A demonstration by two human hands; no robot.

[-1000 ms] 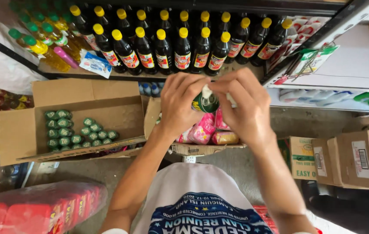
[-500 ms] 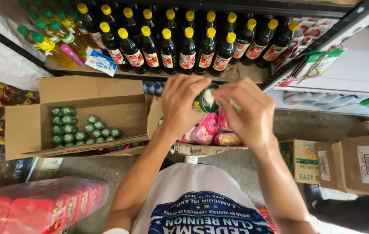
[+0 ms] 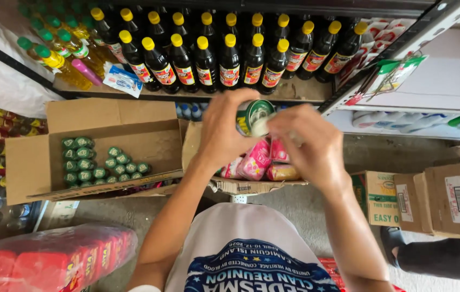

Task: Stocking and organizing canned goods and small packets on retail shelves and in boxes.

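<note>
The can [image 3: 255, 116], small and green, sat between both hands above the pink packets [image 3: 257, 160]: the left hand [image 3: 224, 132] curled round its side, the right hand [image 3: 308, 143] pinching at its top, fingers hiding the lid. Seemingly it was being worked at or checked; a steady left-hand hold seemed needed next. Beyond, the carton [image 3: 35, 162] of green-capped jars and the shelf [image 3: 295, 92] of dark bottles [image 3: 230, 65]. Whether the can was open, I could not tell.

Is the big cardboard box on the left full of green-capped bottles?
No, the open brown cardboard box holds only a small cluster of green-capped bottles, with most of its bottom bare.
</note>
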